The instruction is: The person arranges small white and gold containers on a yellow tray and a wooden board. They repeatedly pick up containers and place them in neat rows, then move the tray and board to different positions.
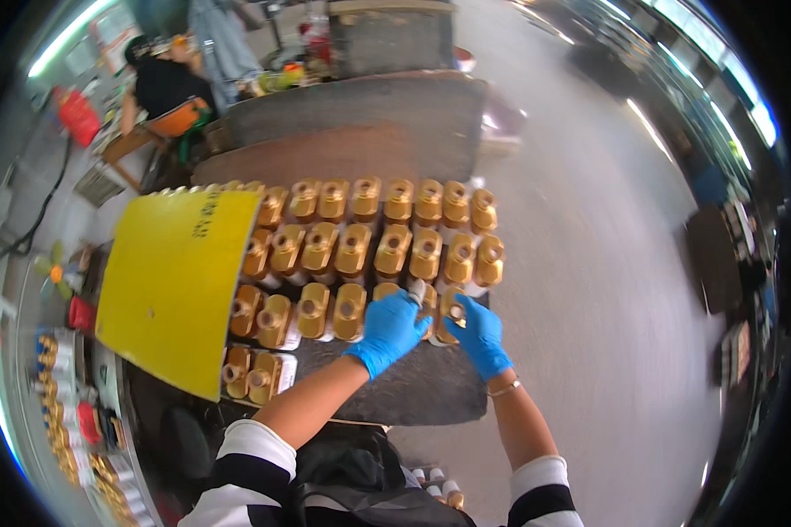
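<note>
My left hand (390,332), in a blue glove, is closed over the front row of gold bottles. A small greyish-white piece (417,291) shows at its fingertips; its kind is too blurred to tell. My right hand (482,337), also gloved in blue, curls its thumb and fingers around the neck of the gold bottle (449,332) at the row's right end. The gold bottles (350,309) are flat and upright, with short round necks and pale labels on their sides. Part of the bottle beneath my left hand is hidden.
A yellow sheet (176,281) lies over the left part of the bottles. They stand on a dark table (413,391), whose right edge borders a grey floor (606,351). More bottles (66,422) stand at lower left. A person (171,88) sits at far left.
</note>
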### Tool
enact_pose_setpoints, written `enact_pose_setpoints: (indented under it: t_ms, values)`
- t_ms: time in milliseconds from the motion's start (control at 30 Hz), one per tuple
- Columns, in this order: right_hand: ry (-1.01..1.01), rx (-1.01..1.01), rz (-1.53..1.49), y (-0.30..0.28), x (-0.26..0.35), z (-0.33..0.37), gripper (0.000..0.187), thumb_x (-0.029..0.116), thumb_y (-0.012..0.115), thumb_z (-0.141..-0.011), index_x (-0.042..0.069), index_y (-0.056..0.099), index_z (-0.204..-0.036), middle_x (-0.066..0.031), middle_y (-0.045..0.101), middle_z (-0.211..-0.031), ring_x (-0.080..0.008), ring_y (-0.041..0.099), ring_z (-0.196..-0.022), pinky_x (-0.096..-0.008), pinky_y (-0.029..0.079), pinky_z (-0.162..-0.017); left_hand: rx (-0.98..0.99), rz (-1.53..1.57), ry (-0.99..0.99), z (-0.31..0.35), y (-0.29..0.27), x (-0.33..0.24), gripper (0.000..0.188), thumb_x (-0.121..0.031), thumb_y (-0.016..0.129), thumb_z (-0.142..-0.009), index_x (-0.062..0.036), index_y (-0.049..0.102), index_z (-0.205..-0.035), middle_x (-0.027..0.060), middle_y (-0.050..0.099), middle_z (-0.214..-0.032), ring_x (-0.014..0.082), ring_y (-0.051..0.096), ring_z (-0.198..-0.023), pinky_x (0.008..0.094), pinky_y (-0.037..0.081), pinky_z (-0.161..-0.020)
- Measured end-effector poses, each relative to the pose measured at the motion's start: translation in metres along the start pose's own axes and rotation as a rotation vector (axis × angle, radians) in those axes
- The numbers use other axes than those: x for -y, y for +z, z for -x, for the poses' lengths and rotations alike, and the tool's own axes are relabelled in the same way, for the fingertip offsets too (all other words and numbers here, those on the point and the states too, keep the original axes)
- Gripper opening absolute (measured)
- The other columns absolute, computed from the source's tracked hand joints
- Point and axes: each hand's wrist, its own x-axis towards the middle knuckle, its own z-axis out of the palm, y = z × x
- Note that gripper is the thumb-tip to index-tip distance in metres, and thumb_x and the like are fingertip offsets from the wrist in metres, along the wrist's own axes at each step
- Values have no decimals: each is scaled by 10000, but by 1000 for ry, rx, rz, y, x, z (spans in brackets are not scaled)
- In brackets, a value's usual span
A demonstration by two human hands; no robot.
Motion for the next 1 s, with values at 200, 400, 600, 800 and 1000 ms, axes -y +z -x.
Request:
enact_pose_setpoints:
  t_ms: [200, 400, 600, 800, 1000]
  values:
    - [330, -37, -117, -25, -3, 39, 628, 214, 690, -822, 72, 427, -1374, -41, 566, -786, -155, 521, -687, -304, 434, -614, -511, 332, -189, 111, -105, 69, 246, -109, 648, -825, -50, 636, -1063, 127, 630, -796, 223, 607, -645, 323, 473, -572]
    - [372, -266, -316, 16, -42, 124, 480, 163, 609, -904, 3, 461, -1331, 38, 417, -622, -47, 357, -527, -216, 326, -470, -1467, 320, -790, 318, -121, 291, 131, -84, 581, -810, -24, 466, -826, 38, 478, -653, 142, 452, -562, 300, 385, -529]
    - [169, -128, -376, 73, 33, 170, 311, 145, 577, -898, -21, 581, -1162, -5, 545, -736, -72, 477, -603, -234, 418, -536, -1057, 1635, -1255, 358, -109, 342, 321, -324, 682, -818, -165, 561, -1068, 11, 622, -847, 147, 587, -716, 301, 462, -682]
    - [89, 39, -366, 89, 230, 181, 287, 125, 634, -855, -12, 625, -1107, -159, 673, -989, -227, 634, -908, -311, 507, -783, -857, 1686, -1320, 381, -102, 355, 328, -342, 667, -838, -205, 601, -1128, -24, 631, -1005, 120, 580, -858, 316, 475, -762]
    - [-108, 80, -252, 144, 261, 176, 258, 111, 588, -855, -25, 640, -1069, -90, 655, -873, -127, 577, -712, -266, 478, -645, -833, 1838, -1018, 365, -103, 362, 321, -228, 672, -839, -154, 599, -1143, -11, 652, -999, 118, 616, -796, 258, 498, -668]
